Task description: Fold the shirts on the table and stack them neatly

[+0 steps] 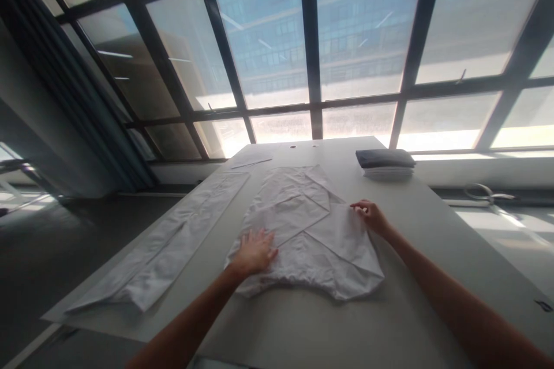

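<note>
A white cloth garment (298,259) lies in front of me on the table, partly folded over itself, with creases and a gathered near edge. What kind of garment it is I cannot make out. My left hand (254,251) rests flat on its left side with the fingers spread. At the right side, my right hand (369,213) pinches a folded-over flap of the same cloth between thumb and fingers.
The white table (411,248) reaches toward large windows. A long white cloth piece (173,242) lies along its left side. At the far right sits a folded stack of dark and white cloth (385,163). A dark curtain (86,104) hangs at the left.
</note>
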Demonstrator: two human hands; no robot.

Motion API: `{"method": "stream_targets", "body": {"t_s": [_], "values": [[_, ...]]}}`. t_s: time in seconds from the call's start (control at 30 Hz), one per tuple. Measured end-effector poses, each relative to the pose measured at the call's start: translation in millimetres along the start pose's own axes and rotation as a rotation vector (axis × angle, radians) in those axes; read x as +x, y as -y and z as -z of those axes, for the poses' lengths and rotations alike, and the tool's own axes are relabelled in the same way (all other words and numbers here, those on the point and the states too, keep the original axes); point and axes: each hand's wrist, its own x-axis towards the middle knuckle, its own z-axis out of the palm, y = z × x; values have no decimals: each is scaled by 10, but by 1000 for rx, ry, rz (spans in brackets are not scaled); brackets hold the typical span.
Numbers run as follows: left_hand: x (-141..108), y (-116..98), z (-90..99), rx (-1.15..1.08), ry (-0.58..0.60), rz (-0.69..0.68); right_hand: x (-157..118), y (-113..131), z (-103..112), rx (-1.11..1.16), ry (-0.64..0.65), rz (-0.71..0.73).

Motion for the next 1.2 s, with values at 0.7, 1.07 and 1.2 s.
{"method": "stream_targets", "body": {"t_s": [0.7, 1.07, 1.2], "values": [[1033, -591, -251, -216, -325, -124, 1256, 88, -216, -660, 261, -249], [1068, -583, -266, -205, -321, -121, 938, 84, -432, -610, 292, -68], [1047, -584, -246, -199, -318, -123, 967, 107, -719, -569, 390, -4]]}}
